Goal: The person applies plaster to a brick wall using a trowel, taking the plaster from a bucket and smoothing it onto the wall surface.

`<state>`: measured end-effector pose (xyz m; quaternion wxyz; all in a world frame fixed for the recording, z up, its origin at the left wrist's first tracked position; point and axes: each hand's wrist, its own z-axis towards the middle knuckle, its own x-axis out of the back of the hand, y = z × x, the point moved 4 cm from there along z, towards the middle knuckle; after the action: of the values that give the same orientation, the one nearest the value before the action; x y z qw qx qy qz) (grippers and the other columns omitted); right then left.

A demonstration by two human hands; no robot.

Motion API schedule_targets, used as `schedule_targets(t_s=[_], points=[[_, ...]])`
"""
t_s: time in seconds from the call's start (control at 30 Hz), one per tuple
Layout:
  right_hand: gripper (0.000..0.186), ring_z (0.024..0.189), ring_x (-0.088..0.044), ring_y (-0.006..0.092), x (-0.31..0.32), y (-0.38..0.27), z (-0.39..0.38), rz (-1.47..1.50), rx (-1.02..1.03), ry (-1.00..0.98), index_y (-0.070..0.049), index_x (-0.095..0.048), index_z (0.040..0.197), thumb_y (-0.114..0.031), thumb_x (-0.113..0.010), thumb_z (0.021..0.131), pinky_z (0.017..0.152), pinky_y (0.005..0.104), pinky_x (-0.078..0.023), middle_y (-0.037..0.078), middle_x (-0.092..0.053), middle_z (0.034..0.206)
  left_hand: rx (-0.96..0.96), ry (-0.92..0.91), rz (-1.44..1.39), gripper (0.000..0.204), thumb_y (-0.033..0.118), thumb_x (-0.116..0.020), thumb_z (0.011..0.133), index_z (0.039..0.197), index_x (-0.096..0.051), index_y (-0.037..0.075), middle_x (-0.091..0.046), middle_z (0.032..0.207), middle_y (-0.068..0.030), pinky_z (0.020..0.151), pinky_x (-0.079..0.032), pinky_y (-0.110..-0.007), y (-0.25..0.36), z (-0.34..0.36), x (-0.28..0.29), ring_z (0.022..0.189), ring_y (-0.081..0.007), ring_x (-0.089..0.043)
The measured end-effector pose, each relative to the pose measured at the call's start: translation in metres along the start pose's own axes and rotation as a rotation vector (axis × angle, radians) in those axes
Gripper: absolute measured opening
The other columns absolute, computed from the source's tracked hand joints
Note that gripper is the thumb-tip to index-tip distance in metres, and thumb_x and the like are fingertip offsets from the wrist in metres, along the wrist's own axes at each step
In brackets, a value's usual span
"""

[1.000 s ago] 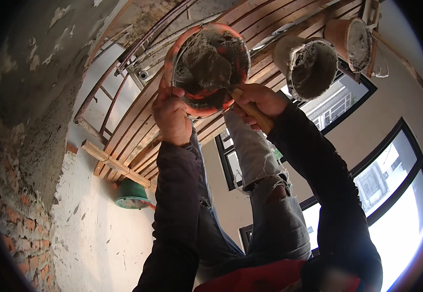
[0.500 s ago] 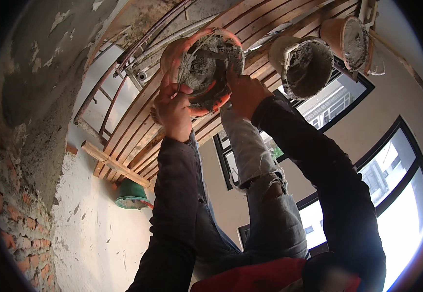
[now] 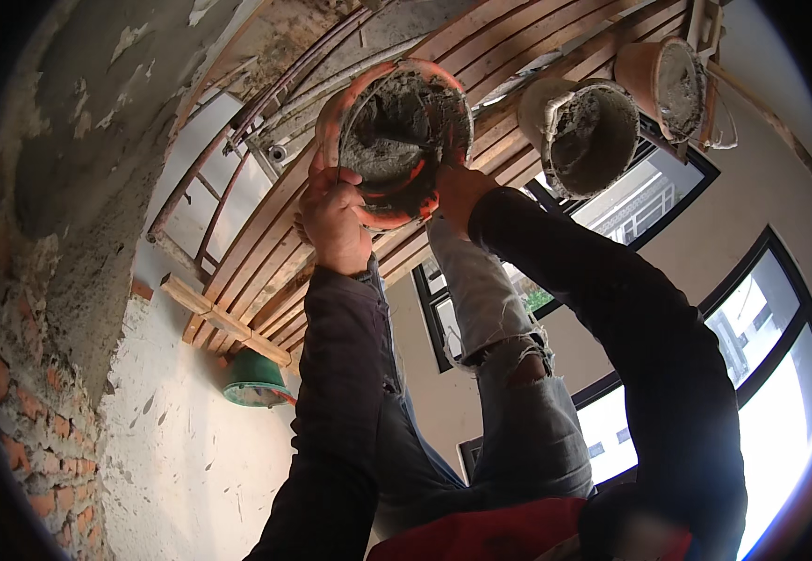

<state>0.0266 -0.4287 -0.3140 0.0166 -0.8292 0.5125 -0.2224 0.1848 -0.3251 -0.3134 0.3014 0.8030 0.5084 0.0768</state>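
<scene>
We have the orange bucket [image 3: 329, 126] over the planks [image 3: 261, 248], left hand [image 3: 338, 224] pinching its near-left rim; can't tell what right hand [image 3: 463, 196] grips. Mortar [image 3: 382, 157] probably heavy, slick; best hold: rim, both sides.

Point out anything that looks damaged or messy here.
The jeans are ripped open at the right knee. At far left, the plaster is patchy, giving way to bare bricks lower in view. The pale wall is speckled. Mortar smears the orange bucket inside.
</scene>
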Motion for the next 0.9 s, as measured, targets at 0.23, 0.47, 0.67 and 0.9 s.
schedule_targets(t_s=[0.23, 0.47, 0.67, 0.9], points=[[0.022, 0.094, -0.067, 0.0378, 0.038, -0.010, -0.003, -0.067, 0.041, 0.098, 0.004, -0.056, 0.103, -0.013, -0.049, 0.091, 0.075, 0.0460, -0.056, 0.026, -0.064, 0.106, -0.067, -0.022, 0.071, 0.077, -0.004, -0.043, 0.063, 0.140, -0.052, 0.003, -0.047, 0.087, 0.0009, 0.048, -0.032, -0.014, 0.006, -0.001, -0.002, 0.062, -0.0040, -0.036], [0.036, 0.096, -0.066, 0.0394, 0.003, -0.005, -0.007, 0.010, 0.181, -0.172, 0.006, -0.051, 0.117, -0.014, -0.054, 0.088, 0.079, 0.0474, -0.055, 0.025, -0.066, 0.104, 0.022, -0.020, -0.002, 0.078, -0.004, -0.043, 0.064, 0.142, -0.051, 0.006, -0.045, 0.086, 0.0017, 0.051, -0.032, -0.014, 0.005, 0.002, 0.003, 0.061, -0.0040, -0.035], [0.034, 0.086, -0.069, 0.0393, 0.022, 0.000, 0.008, -0.020, 0.001, 0.201, 0.008, -0.051, 0.114, -0.014, -0.053, 0.089, 0.076, 0.0471, -0.056, 0.025, -0.067, 0.092, -0.051, 0.029, 0.093, 0.073, -0.006, -0.043, 0.068, 0.139, -0.053, 0.005, -0.050, 0.087, 0.0007, 0.054, -0.033, -0.014, -0.003, 0.000, -0.007, 0.063, -0.0034, -0.038], [0.027, 0.091, -0.068, 0.0378, 0.001, -0.014, -0.018, 0.018, 0.168, -0.189, 0.007, -0.055, 0.103, -0.015, -0.055, 0.088, 0.080, 0.0456, -0.055, 0.024, -0.067, 0.095, -0.085, -0.010, 0.043, 0.071, -0.007, -0.043, 0.067, 0.136, -0.055, 0.003, -0.054, 0.088, -0.0009, 0.055, -0.032, -0.015, 0.005, -0.002, -0.018, 0.063, -0.0034, -0.038]])
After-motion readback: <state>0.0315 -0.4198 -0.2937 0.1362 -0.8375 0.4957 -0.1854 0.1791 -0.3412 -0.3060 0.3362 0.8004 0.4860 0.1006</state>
